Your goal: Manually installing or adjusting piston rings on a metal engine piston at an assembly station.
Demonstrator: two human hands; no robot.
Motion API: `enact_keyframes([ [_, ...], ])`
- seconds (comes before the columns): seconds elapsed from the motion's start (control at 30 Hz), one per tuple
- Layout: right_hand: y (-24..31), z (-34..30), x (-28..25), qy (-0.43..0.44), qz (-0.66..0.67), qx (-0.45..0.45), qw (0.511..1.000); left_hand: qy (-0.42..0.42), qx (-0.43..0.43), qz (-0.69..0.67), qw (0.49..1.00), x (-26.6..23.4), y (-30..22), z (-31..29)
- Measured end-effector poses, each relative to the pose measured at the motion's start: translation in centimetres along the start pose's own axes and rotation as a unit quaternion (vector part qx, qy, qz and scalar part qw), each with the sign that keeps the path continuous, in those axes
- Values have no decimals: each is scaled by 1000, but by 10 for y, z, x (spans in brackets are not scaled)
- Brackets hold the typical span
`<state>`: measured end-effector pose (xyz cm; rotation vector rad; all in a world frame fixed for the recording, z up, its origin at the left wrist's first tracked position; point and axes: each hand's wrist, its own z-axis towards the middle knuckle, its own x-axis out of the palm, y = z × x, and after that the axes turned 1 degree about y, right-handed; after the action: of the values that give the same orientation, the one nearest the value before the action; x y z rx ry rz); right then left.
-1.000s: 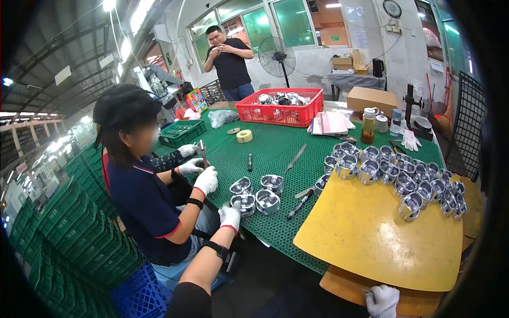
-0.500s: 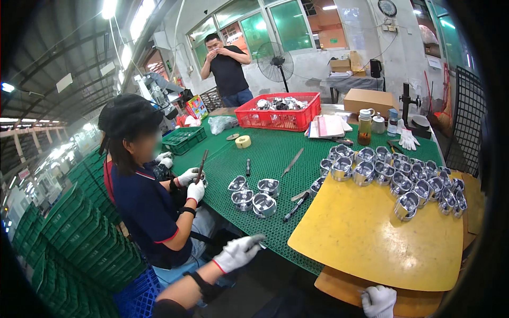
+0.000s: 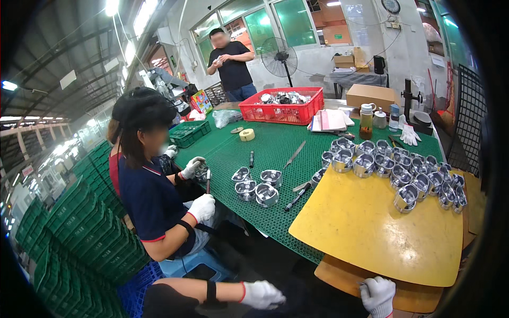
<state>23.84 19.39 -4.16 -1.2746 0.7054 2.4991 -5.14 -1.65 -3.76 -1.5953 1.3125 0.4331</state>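
By the brown board (image 3: 342,279), the right hand (image 3: 378,297) is seen curled; the left hand (image 3: 263,295) (its grip cannot be told) is held apart; pistons (image 3: 405,198) are clustered around the yellow board (image 3: 382,236).

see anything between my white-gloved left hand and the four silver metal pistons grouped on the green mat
Nothing visible blocks your white-gloved left hand from the four silver metal pistons; the near edge of the green textured mat lies between. The seated co-worker's white-gloved right hand is left of that line.
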Motion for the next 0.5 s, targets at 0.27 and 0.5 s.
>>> enact_keyframes([
  [0.27, 0, 0, 0, 20, -18, -7, 1000, 3, -42, -90, 995, 48, -25, -26],
  [0.5, -4, -4, 1, -9, -27, 7, 1000, -42, 268, -277, 922, -48, -70, 1],
])
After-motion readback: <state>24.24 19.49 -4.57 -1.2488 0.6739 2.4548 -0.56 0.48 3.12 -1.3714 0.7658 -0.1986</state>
